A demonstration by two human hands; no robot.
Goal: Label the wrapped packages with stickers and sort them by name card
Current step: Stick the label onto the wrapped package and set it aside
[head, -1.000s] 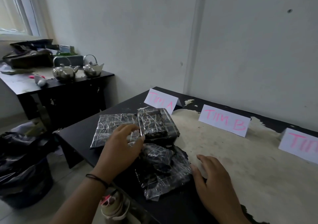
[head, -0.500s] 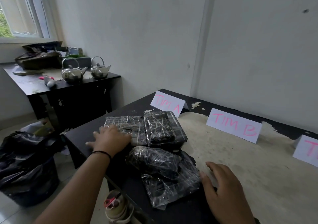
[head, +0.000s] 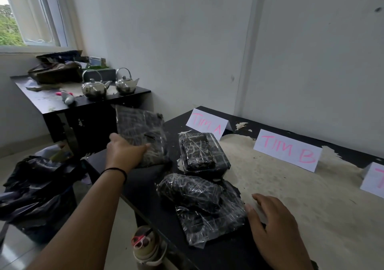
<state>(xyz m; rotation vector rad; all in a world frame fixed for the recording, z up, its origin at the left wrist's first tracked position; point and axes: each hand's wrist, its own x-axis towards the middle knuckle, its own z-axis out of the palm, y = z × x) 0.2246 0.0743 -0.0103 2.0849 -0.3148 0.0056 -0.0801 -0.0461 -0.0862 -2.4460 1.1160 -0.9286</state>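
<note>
My left hand (head: 124, 152) grips a flat black wrapped package (head: 139, 133) and holds it tilted up at the table's left end. A boxy package with a smaller one on top (head: 202, 153) lies in front of the "TIM A" card (head: 207, 123). Nearer me, a rounded package (head: 190, 188) lies on a flat one (head: 209, 221). My right hand (head: 274, 224) rests flat on the table beside that flat package. The "TIM B" card (head: 287, 149) stands further right, and a third card (head: 374, 179) is cut off by the frame's edge.
The black table (head: 291, 207) has a worn pale top. A roll of tape with red scissors (head: 144, 242) sits below its near edge. A black rubbish bag (head: 39, 188) lies on the floor to the left. A side table (head: 91, 105) carries two steel kettles.
My left hand has taken hold of the flat package at the left and lifted it up on edge. My right hand has stayed on the table.
</note>
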